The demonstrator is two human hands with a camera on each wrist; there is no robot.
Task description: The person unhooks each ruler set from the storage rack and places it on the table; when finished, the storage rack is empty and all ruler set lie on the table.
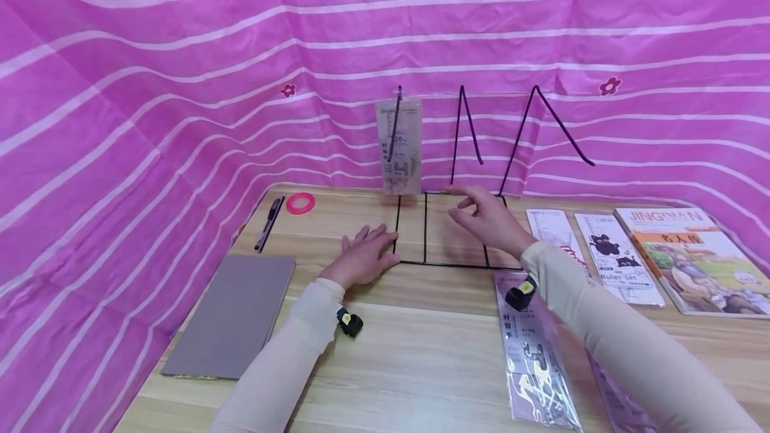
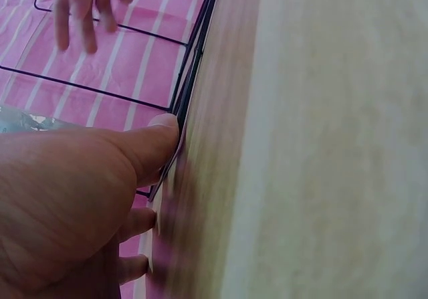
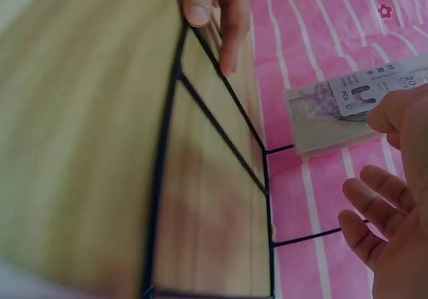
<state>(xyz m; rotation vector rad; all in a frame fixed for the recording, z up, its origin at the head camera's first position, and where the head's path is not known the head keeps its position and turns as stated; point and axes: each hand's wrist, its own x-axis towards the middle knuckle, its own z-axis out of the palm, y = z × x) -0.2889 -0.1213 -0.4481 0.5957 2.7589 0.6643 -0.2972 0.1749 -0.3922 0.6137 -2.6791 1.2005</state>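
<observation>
A black wire rack (image 1: 426, 229) lies with its flat base on the wooden table, and bent wire prongs rise at its back. My left hand (image 1: 363, 256) rests at the base's left front corner with fingers spread; the thumb touches the wire in the left wrist view. Over the base's right half hovers my right hand (image 1: 490, 220), its fingers loosely bent and holding nothing. From the leftmost prong hangs a clear packet (image 1: 412, 182) of rulers, which appears behind the right hand (image 3: 408, 198) in the right wrist view.
Another ruler packet (image 1: 523, 359) lies below the right wrist, partly under the sleeve. To the right are cat-printed ruler sets (image 1: 613, 252) and a magazine (image 1: 704, 266). A grey notebook (image 1: 231, 316), a pen (image 1: 269, 222) and a pink tape ring (image 1: 291, 204) lie left. Pink striped cloth (image 1: 198, 85) encloses the table.
</observation>
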